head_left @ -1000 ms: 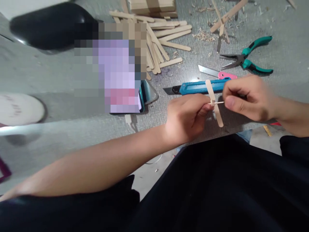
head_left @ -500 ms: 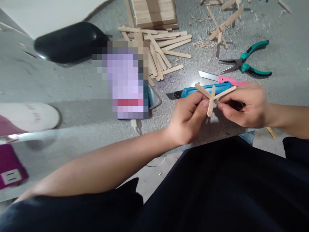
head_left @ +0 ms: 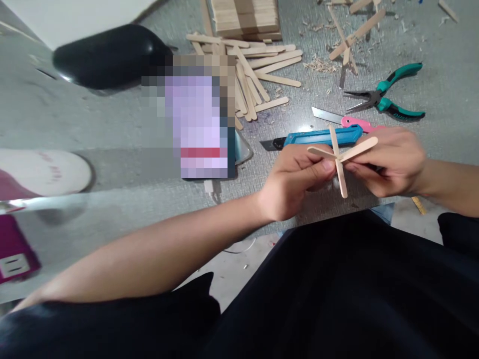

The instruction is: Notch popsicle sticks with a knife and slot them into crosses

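Observation:
Between my hands is a cross of wooden craft sticks point(head_left: 342, 179), its pale arms fanning out from a joined centre. My left hand point(head_left: 299, 174) pinches it from the left, thumb close to the centre. From the right, my right hand point(head_left: 391, 162) grips it with curled fingers; what lies under those fingers is hidden. Just behind the hands lie a blue utility knife point(head_left: 322, 135), blade out, and a pink craft knife point(head_left: 355, 123) partly covered by my right hand. Farther back rest teal-handled needle-nose pliers point(head_left: 379, 97), jaws apart.
Loose craft sticks point(head_left: 254, 75) are piled behind a blurred phone point(head_left: 196, 119) on a cable. A bundle of sticks point(head_left: 247, 20) sits at the back. Another stick cross point(head_left: 348, 42) stands among wood shavings point(head_left: 322, 65). A black case point(head_left: 112, 57) lies at the left.
The stick cross has turned and tilted in my hands, with its near arm now pointing more toward me. Both hands have shifted slightly, still holding it. The view has moved a little.

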Motion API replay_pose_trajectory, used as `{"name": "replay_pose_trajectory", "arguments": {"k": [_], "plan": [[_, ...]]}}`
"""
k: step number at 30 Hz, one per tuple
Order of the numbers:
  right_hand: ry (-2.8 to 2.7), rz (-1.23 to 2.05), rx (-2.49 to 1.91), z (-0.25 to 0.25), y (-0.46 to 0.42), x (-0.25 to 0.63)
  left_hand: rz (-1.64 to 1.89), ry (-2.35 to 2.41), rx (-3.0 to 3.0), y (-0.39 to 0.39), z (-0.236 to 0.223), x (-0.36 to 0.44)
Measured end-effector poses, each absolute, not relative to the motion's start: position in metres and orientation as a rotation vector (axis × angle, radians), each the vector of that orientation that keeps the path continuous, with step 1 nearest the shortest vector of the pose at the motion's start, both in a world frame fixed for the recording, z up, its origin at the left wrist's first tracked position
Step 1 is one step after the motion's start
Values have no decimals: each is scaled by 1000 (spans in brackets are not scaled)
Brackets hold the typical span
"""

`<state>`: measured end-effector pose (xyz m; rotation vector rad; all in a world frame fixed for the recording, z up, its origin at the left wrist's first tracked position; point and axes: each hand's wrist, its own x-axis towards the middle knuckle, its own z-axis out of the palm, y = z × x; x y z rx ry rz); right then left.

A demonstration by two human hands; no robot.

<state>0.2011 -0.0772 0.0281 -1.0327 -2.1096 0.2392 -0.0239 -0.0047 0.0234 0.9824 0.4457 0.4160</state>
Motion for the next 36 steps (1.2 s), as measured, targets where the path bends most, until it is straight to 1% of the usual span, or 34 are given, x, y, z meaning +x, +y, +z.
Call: {"name": "replay_pose_trajectory", "arguments": {"k": [3, 7, 13, 17, 21, 23, 25, 28, 30, 33, 36], "plan": [[-2125, 240, -1009, 28, -74, 203, 329, 404, 894, -2, 22, -23], [-2152, 271, -1020, 28, -72, 206, 315, 386, 894, -1, 18, -21], [-2149, 327, -1039, 27, -72, 209, 327, 361, 1056, -1, 11, -23], [-2154, 329, -1042, 27, -68, 212, 481, 390, 1229, -5, 6, -28], [-2074, 314, -1095, 32, -61, 215, 736, 391, 1571, -9, 0, -31], [-2006, 349, -1123, 35, -59, 216, 867, 407, 1709, -10, -2, -31], [-1937, 453, -1170, 36, -58, 217, 949, 434, 1826, -11, -4, -30], [-1796, 576, -1171, 35, -59, 216, 982, 481, 1943, -11, -6, -29], [-1721, 602, -1101, 34, -60, 217, 961, 512, 1972, -11, -5, -29], [-1749, 700, -1054, 36, -60, 218, 957, 554, 1964, -11, -4, -29], [-1814, 653, -1014, 38, -59, 218, 1043, 553, 1916, -11, -5, -30]]}}
